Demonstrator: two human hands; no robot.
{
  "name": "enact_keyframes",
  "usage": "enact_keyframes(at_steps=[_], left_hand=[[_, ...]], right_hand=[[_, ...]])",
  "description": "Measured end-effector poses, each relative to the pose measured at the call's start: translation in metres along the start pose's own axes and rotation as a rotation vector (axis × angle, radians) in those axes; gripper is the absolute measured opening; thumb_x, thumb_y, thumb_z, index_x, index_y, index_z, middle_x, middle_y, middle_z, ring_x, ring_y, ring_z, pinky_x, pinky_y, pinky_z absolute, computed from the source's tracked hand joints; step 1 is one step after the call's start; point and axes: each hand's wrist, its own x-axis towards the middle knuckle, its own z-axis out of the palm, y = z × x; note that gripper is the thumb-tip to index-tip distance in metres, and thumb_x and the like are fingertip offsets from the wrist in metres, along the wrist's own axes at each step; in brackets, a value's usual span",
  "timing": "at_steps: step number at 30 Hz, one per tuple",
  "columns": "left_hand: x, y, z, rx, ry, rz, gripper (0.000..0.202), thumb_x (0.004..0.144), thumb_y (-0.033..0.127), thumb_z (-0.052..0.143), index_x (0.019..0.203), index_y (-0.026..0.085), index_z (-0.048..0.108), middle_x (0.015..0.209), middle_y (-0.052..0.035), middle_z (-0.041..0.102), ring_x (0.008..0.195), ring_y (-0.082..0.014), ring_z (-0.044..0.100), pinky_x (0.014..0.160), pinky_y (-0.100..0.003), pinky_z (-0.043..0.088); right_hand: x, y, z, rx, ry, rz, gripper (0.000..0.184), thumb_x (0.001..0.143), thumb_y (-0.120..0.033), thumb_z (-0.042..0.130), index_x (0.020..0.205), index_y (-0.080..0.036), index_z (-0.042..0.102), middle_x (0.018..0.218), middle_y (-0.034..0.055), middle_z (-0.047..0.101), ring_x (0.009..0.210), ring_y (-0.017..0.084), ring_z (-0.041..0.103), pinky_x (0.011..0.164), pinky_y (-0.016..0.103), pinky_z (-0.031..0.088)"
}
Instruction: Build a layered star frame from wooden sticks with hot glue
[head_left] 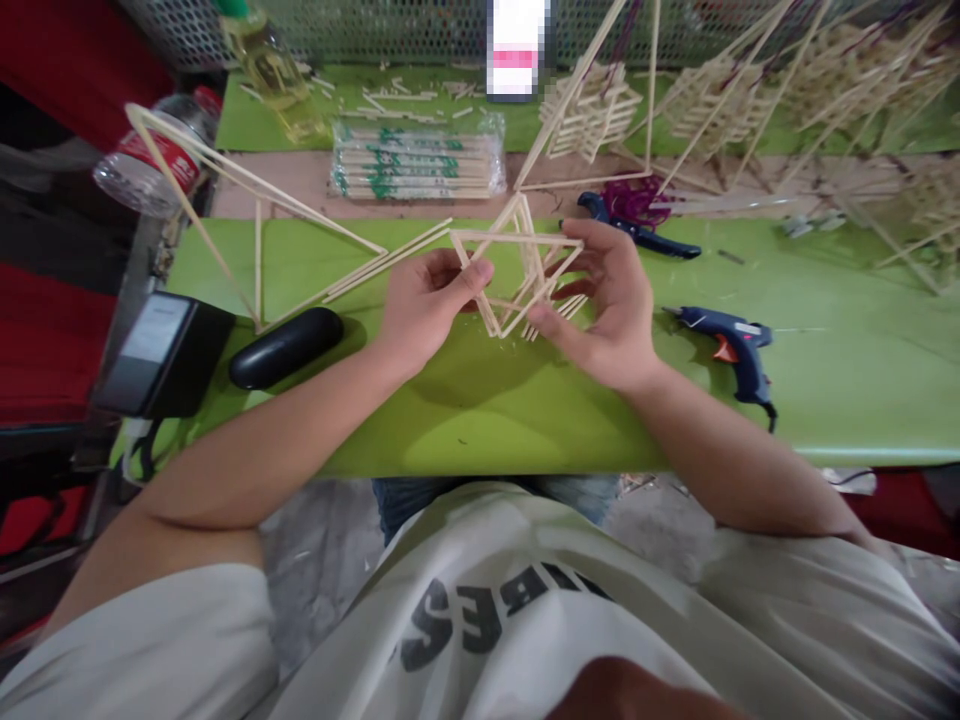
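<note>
- Fingers of the left hand (420, 312) pinch 1 corner of a pale stick frame (517, 238); the right hand's (611, 310) curl loosely on its opposite side, thumb well parted from fingertips.
- Between these 2 grips, slim wooden bars already meet in crossing triangles; I'd judge it largely assembled.
- Just left of the fingers, loose sticks (386, 262) lie unattached.
- Right of them: blue glue gun (739, 345), orange trigger.
- Beyond the fingertips: crinkly clear packet (420, 165), more straight sticks inside.
</note>
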Motion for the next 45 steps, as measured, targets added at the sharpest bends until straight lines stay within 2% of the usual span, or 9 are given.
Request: enact_keyframes(at_steps=[3,5,9,14,19,27,34,40,45], left_hand=[[0.000,-0.001,0.000,-0.008,-0.016,-0.035,0.055,0.094,0.075,0.093,0.104,0.021,0.083,0.100,-0.0066,0.088,0.085,-0.0184,0.084,0.079,-0.030,0.072],[0.001,-0.002,-0.001,-0.007,-0.034,-0.047,0.055,0.095,0.074,0.094,0.105,0.021,0.084,0.102,-0.0072,0.089,0.087,-0.0189,0.085,0.080,-0.030,0.073],[-0.001,0.000,-0.001,-0.036,-0.066,-0.048,0.061,0.094,0.080,0.091,0.110,0.022,0.084,0.108,-0.0079,0.090,0.093,-0.0216,0.087,0.084,-0.034,0.075],[-0.003,0.003,-0.001,-0.144,-0.114,-0.086,0.060,0.100,0.080,0.085,0.119,0.022,0.084,0.113,-0.0093,0.090,0.100,-0.0267,0.090,0.091,-0.042,0.077],[-0.003,0.003,0.000,-0.150,-0.102,-0.099,0.054,0.102,0.074,0.085,0.118,0.023,0.084,0.114,-0.0093,0.090,0.102,-0.0279,0.090,0.092,-0.044,0.077],[-0.003,0.009,0.001,-0.180,-0.058,-0.090,0.045,0.104,0.066,0.088,0.118,0.024,0.082,0.115,-0.0075,0.090,0.104,-0.0256,0.090,0.096,-0.043,0.077],[-0.001,0.005,0.000,-0.248,-0.095,-0.115,0.037,0.102,0.056,0.092,0.116,0.023,0.085,0.114,-0.0074,0.091,0.105,-0.0253,0.090,0.095,-0.040,0.077],[0.001,0.001,-0.003,-0.303,-0.127,-0.129,0.029,0.102,0.046,0.091,0.115,0.021,0.087,0.116,-0.0092,0.091,0.110,-0.0294,0.091,0.101,-0.048,0.078],[0.000,0.000,-0.002,-0.256,-0.098,-0.163,0.029,0.104,0.047,0.088,0.116,0.020,0.086,0.119,-0.0108,0.089,0.116,-0.0335,0.091,0.111,-0.058,0.075]], right_hand=[[0.001,0.000,-0.002,-0.164,-0.024,-0.085,0.127,0.083,-0.095,0.088,0.184,-0.039,0.036,0.176,0.0182,0.053,0.151,0.048,0.066,0.117,0.067,0.068],[0.002,0.000,-0.004,-0.224,-0.017,-0.130,0.135,0.082,-0.095,0.089,0.188,-0.039,0.028,0.177,0.0187,0.051,0.158,0.051,0.061,0.124,0.070,0.064],[0.004,0.001,-0.007,-0.250,0.002,-0.183,0.130,0.083,-0.095,0.088,0.187,-0.041,0.031,0.172,0.0181,0.057,0.158,0.051,0.062,0.125,0.071,0.064],[0.006,0.001,-0.009,-0.270,0.017,-0.127,0.118,0.090,-0.100,0.076,0.185,-0.045,0.033,0.172,0.0179,0.058,0.158,0.050,0.063,0.121,0.071,0.065],[0.006,0.002,-0.009,-0.227,0.023,-0.122,0.131,0.081,-0.106,0.077,0.187,-0.046,0.028,0.173,0.0165,0.058,0.160,0.053,0.060,0.125,0.074,0.062],[0.004,0.004,-0.007,-0.247,0.104,-0.193,0.125,0.084,-0.097,0.086,0.185,-0.038,0.041,0.162,0.0182,0.067,0.125,0.042,0.078,0.116,0.063,0.067],[0.004,0.006,-0.011,-0.282,0.017,-0.099,0.143,0.074,-0.103,0.088,0.190,-0.039,0.033,0.171,0.0191,0.059,0.152,0.054,0.066,0.128,0.072,0.061],[0.006,0.014,-0.008,-0.267,0.037,-0.152,0.142,0.074,-0.105,0.086,0.188,-0.035,0.039,0.162,0.0193,0.066,0.138,0.048,0.074,0.124,0.070,0.063],[0.006,0.021,-0.006,-0.256,0.009,-0.158,0.143,0.074,-0.104,0.087,0.190,-0.039,0.035,0.163,0.0173,0.064,0.141,0.049,0.072,0.125,0.071,0.062]])
